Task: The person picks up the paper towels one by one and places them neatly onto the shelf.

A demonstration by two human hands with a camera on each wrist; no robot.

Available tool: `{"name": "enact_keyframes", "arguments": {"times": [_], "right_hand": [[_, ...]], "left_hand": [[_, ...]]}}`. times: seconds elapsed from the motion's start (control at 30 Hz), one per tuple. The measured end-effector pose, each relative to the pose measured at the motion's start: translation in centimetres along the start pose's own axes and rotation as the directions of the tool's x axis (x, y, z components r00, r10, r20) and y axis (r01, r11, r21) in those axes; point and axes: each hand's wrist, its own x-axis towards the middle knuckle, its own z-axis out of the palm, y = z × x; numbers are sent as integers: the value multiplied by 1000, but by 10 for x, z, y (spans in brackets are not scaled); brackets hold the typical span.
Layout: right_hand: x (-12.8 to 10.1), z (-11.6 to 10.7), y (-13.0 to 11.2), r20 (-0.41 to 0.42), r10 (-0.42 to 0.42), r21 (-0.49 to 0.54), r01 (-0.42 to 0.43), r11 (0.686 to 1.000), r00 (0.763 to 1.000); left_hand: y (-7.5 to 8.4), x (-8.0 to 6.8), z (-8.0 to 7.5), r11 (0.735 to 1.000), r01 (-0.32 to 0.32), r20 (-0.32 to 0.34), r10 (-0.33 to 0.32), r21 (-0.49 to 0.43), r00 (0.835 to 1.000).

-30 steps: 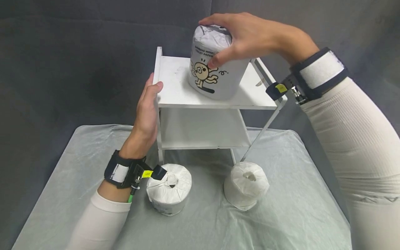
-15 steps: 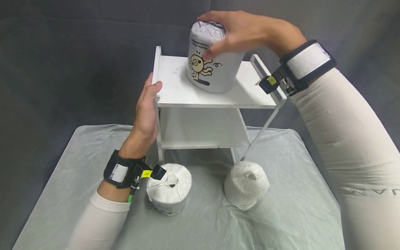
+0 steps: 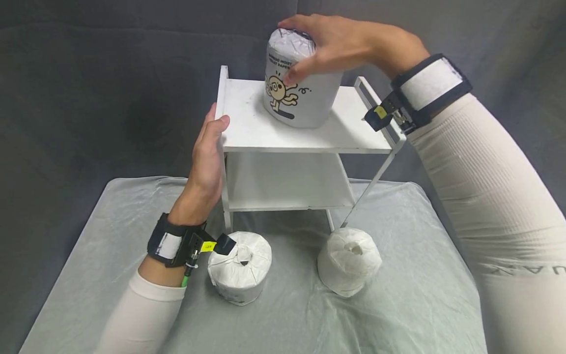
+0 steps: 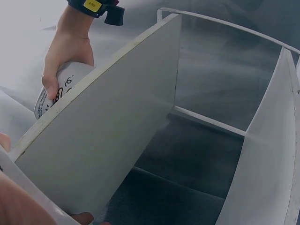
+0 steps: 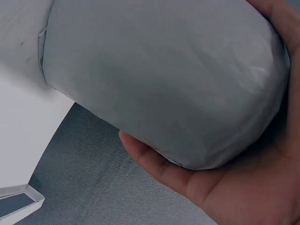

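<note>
My right hand (image 3: 331, 44) grips a wrapped toilet paper roll (image 3: 300, 103) from above, thumb on its printed front and fingers over the far side. The roll stands upright on the top board of a white two-tier shelf (image 3: 252, 132), left of the middle. In the right wrist view the roll's plain wrapper (image 5: 164, 79) fills much of the picture, with the fingers curved round its end. My left hand (image 3: 208, 152) holds the shelf's left side frame, thumb over the edge and fingers behind it. The left wrist view looks in under the top board (image 4: 108, 117).
Two more wrapped toilet paper rolls stand on the pale cloth in front of the shelf, a left one (image 3: 239, 268) close by my left wrist and a right one (image 3: 349, 263) near the shelf's right leg. A grey cloth backdrop (image 3: 110, 88) hangs behind.
My right hand and the roll have shifted back and slightly left across the top board, slowing over the last half second. The left hand and the shelf stay in place.
</note>
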Motion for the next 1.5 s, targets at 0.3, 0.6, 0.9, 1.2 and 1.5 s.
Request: {"name": "enact_keyframes", "arguments": {"times": [0.3, 0.6, 0.9, 1.2, 1.5], "right_hand": [[-7, -2, -1, -6, -3, -49, 3, 999, 1000], [-11, -5, -3, -13, -14, -65, 13, 998, 1000], [-21, -9, -7, -35, -73, -108, 69, 992, 997], [-38, -14, -6, -77, -128, -115, 119, 986, 989], [-57, -14, 2, -110, -192, -118, 179, 977, 975]], "left_hand": [[0, 0, 1, 999, -25, 13, 26, -21, 1000], [1, 0, -3, 999, -21, 10, 21, -32, 1000], [1, 0, -5, 1000, -19, 18, 19, -16, 1000], [3, 1, -7, 1000, -7, 11, 7, -29, 1000], [1, 1, -8, 999, -12, 33, 14, -43, 999]]}}
